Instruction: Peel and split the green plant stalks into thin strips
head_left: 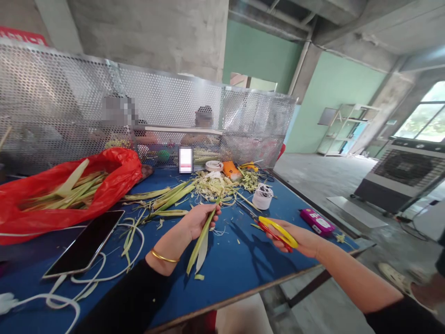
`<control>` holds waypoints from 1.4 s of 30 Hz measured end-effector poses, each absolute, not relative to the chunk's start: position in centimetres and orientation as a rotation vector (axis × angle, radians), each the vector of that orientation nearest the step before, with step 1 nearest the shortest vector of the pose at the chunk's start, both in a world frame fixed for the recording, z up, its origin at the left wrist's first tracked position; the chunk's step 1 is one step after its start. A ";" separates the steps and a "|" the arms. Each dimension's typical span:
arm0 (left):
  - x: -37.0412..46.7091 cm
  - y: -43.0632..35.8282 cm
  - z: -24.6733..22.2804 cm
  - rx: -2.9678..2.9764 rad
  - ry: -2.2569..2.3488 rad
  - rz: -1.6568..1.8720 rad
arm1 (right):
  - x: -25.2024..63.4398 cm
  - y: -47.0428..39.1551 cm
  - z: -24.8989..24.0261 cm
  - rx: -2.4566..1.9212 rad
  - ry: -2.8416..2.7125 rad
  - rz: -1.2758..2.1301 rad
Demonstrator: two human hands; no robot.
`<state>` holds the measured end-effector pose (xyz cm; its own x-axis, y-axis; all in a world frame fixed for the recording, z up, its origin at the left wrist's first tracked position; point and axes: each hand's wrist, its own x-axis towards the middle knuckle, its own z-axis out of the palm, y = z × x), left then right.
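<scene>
My left hand (202,220) is closed around a bundle of pale green husk leaves (200,253), whose long ends hang down toward the table's front edge. In my right hand (283,234) is a pair of scissors (278,230) with yellow and red handles. Its blades point away to the upper left, apart from the leaves; whether they are spread I cannot tell. Beyond my left hand lie loose husk strips (177,195) and a heap of trimmings (208,185). A white spool of string (262,197) stands past the scissors' tips.
A red plastic bag (121,162) of husks and a tablet (85,243) with a white cable (139,250) occupy the left. A purple packet (316,221) lies right. Behind are a phone (185,160), a tape roll (214,165) and a perforated metal screen (167,102), with people beyond.
</scene>
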<state>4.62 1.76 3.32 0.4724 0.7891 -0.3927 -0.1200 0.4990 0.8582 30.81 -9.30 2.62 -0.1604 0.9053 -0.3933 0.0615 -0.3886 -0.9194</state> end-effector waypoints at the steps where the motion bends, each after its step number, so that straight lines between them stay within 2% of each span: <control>1: 4.6 1.7 3.3 0.877 0.910 0.654 | 30.5 -8.9 2.7 -1.421 -1.108 1.653; 11: 4.6 2.1 3.1 0.856 0.916 0.714 | 30.5 -9.0 2.7 -1.347 -1.102 1.770; 31: 4.6 1.8 3.5 0.803 0.912 0.733 | 29.9 -9.0 2.6 -1.283 -1.012 1.753; 42: 4.7 1.9 2.9 0.802 0.897 0.734 | 27.1 -5.7 1.8 -1.612 -1.281 1.249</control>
<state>4.70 1.92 2.94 0.4321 0.8182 -0.3794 -0.2102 0.5004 0.8399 27.07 -5.65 1.76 0.0381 0.9677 -0.2493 0.2738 -0.2500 -0.9287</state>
